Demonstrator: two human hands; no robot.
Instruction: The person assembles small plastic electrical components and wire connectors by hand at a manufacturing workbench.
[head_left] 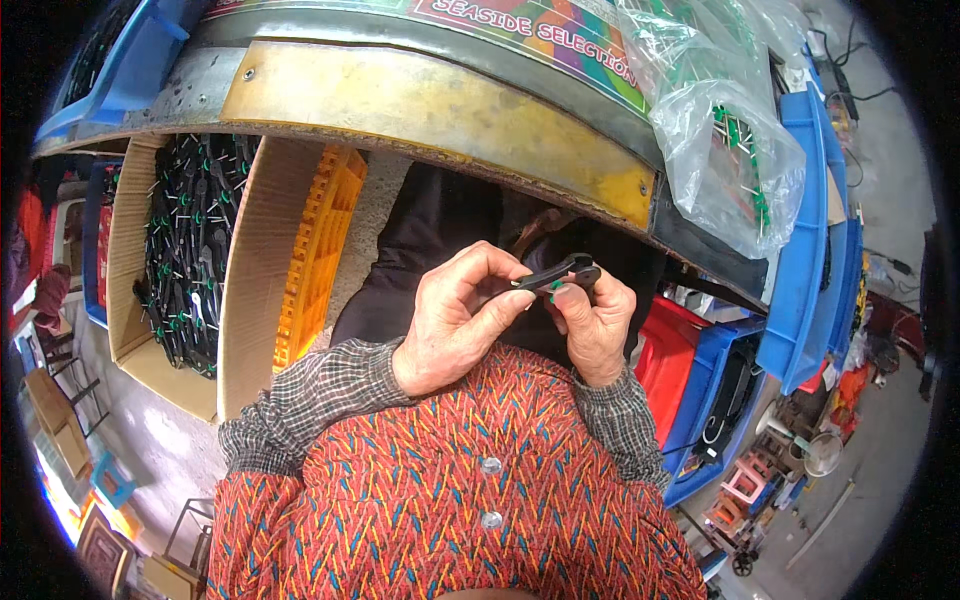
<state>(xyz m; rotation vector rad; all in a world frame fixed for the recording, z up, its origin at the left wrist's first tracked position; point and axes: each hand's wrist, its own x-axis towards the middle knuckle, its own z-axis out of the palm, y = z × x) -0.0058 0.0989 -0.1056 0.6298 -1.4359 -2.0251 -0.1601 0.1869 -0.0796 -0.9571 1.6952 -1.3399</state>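
Note:
In front of my chest, both hands grip a small black curved plastic piece [550,274] with a rounded end and a bit of green on it. The thumb and fingers of my left hand [455,318] pinch its narrow end. At the rounded end, my right hand [596,328] has its thumb and fingers closed on the piece, near the green bit. What the fingertips cover is hidden. To the left, a cardboard box [245,285] holds many black pieces [195,240] with green parts and light pins.
Ahead lies a worktable edge with a worn yellow strip [430,112]. On it sits a clear plastic bag [700,110] containing green parts. An orange crate [312,262] stands beside the cardboard box. Blue bins [795,250] and a red tray [668,345] are at the right.

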